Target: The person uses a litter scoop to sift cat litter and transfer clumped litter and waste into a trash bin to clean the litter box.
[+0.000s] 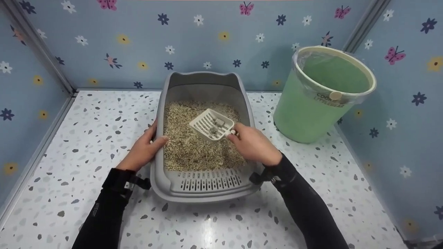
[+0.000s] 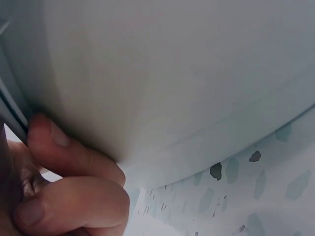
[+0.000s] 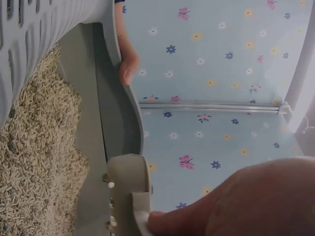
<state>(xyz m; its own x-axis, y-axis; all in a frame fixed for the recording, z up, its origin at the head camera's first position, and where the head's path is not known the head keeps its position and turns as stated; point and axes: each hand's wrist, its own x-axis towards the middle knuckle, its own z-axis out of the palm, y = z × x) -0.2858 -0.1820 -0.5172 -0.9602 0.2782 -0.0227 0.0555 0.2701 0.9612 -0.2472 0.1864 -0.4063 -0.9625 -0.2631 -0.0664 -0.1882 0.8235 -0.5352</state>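
Note:
A grey litter box (image 1: 204,197) with a slotted front ledge holds tan pellet litter (image 1: 193,152). My left hand (image 1: 140,150) grips its left rim, thumb over the edge. In the left wrist view the curled fingers (image 2: 74,157) lie under the rim, beside the outer wall (image 2: 162,73). Above the litter, my right hand (image 1: 254,143) holds a cream slotted litter scoop (image 1: 204,121) by its handle, mostly hidden in the grip. Several grey clumps (image 1: 213,131) sit in the scoop. The right wrist view shows the scoop (image 3: 129,179) side-on, with the right thumb (image 3: 182,221) at its handle.
A green trash bin (image 1: 304,114) with a clear liner and cream rim stands right of the box, near the back corner. Flower-patterned wall panels (image 1: 193,41) enclose the back and both sides. Underneath is a white speckled surface (image 1: 104,121).

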